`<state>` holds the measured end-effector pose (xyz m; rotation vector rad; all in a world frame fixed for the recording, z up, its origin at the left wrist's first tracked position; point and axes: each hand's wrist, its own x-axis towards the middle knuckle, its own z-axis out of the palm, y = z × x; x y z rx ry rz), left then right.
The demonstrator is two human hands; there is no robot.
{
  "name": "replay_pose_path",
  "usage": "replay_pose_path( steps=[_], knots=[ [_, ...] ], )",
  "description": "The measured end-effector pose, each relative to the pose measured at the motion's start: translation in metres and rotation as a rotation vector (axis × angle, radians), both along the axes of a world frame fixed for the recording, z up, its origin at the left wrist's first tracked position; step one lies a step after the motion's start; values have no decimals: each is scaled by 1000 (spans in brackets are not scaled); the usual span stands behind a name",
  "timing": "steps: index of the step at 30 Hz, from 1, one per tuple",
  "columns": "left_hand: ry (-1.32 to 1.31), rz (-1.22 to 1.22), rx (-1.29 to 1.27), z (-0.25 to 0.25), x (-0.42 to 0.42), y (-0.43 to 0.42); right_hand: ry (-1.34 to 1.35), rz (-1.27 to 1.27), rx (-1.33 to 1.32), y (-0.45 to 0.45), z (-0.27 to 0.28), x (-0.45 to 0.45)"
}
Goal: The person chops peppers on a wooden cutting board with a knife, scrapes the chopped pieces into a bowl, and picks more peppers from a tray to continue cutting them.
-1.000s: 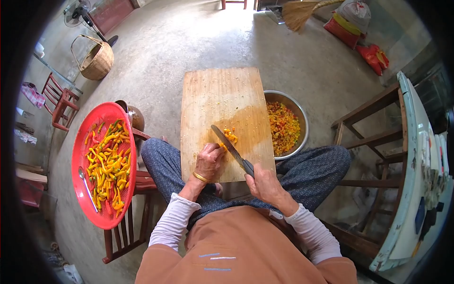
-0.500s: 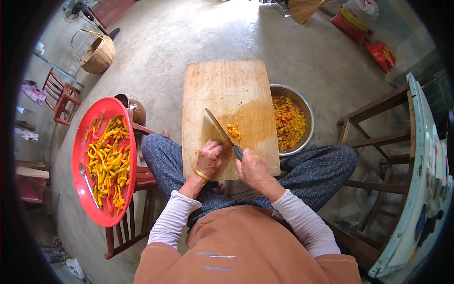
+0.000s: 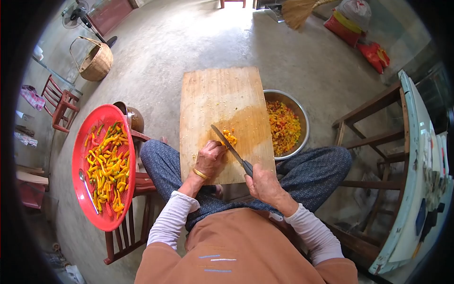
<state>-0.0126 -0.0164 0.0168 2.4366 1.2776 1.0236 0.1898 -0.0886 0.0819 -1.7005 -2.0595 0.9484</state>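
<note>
Knife (image 3: 230, 146) has shifted right across the cutting board (image 3: 203, 99) since the last frame: blade now sits right against the small heap of chopped pieces (image 3: 231, 137), where we had a gap. Whole view has also slid a little, so we're judging against the board.

Right hand (image 3: 265, 183), just below frame center, is wrapped around the knife handle. Left hand (image 3: 209, 161) is on the board's lower part, left of the blade, fingers curled in and bunched. Bit of orange shows at its fingertips; we can't tell how much pepper it pins, or if it pins any.

Progress: chopped peppers (image 3: 283, 127) cover the visible inside of the steel bowl (image 3: 307, 123), right of the board and partly hidden by its edge. Heap on the board isn't in there yet. Left side of frame, red tray (image 3: 77, 156) carries plenty of whole peppers (image 3: 109, 163), yellow and red mostly, with a spoon (image 3: 90, 191) beside them. Our read: a good share done, a sizable batch uncut. Can't put a ratio on it, bowl depth isn't visible.
</note>
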Motion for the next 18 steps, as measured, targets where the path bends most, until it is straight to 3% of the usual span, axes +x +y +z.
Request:
replay_pose_path(
  steps=[5,11,14,18],
  knots=[
    [-25,-9,13,-17,-2,3,-29,-9,-32,10,-6,-17],
    [-20,6,-48,12,2,-5,71,-75,45,38,-21,-36],
    [27,-16,46,6,-4,-5,122,-65,71,36,-29,-17],
    [-26,41,25,4,3,-8,126,-47,58,16,-5,1]
  ],
)
